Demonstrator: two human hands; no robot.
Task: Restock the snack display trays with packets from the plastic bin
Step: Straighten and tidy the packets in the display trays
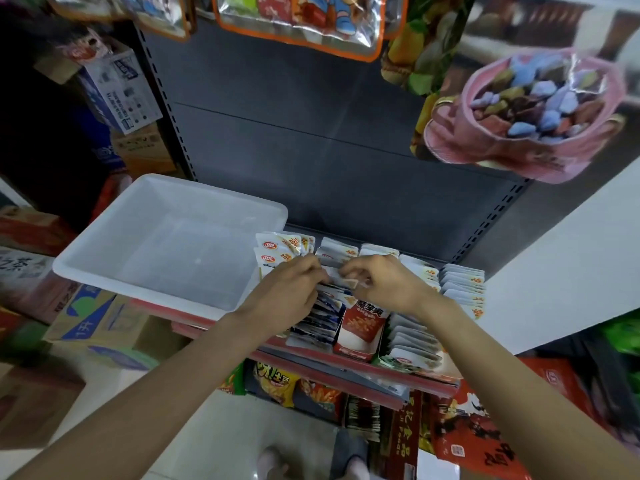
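Reaching over the shelf edge, both hands meet above the snack display trays (360,344). The left hand (294,285) has its fingers curled down onto the white packets (337,277) in the middle row, and the right hand (377,280) pinches the same small bunch from the other side, thumb and fingertips closed on the packet edges. The two hands are just beside each other, nearly touching.

The plastic bin (104,247), white and translucent, sits to the left of the trays on the same shelf, its near corner hanging over the red shelf lip; nothing can be seen inside it. Rows of upright packets fill the trays: orange-labelled ones (280,249) at the back left, a darker blue row (318,320) under the left wrist, and white rows (462,289) on the right.

A pink bag of wrapped sweets (540,109) hangs at upper right, and foil-edged bags (304,19) hang along the top. Cardboard boxes (93,323) crowd the floor at left, beside the bin. Crisp packets (277,382) lie on the lower shelf, and red boxes (474,434) stand at lower right.
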